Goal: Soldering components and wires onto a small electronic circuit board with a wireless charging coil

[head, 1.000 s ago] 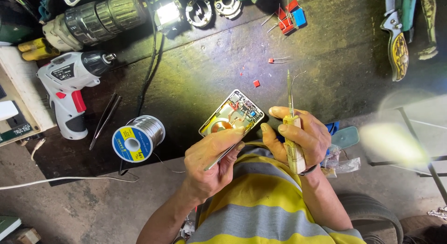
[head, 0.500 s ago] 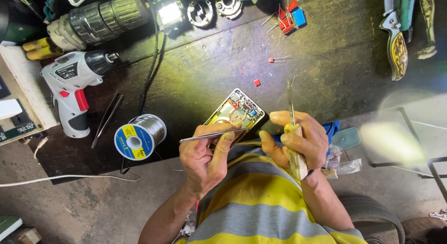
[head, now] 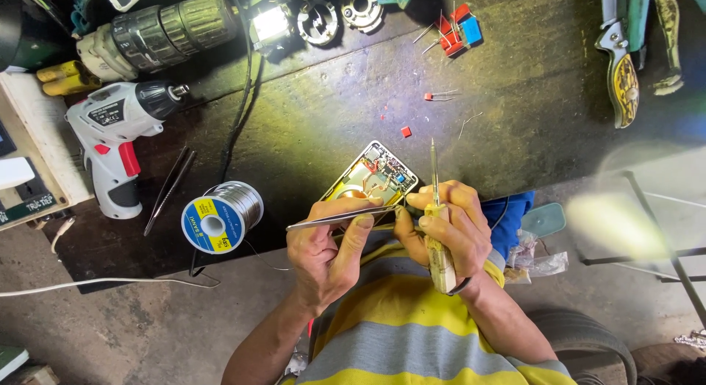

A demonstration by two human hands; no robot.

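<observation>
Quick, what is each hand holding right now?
Left hand: closed on metal tweezers, tips at the open circuit board case.
Right hand: closed on a yellow-handled soldering iron, tip pointing away.

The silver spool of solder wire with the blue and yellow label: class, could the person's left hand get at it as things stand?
Probably yes. The silver spool of solder wire lies uncovered beside the left hand, but that hand grips metal tweezers.
</observation>
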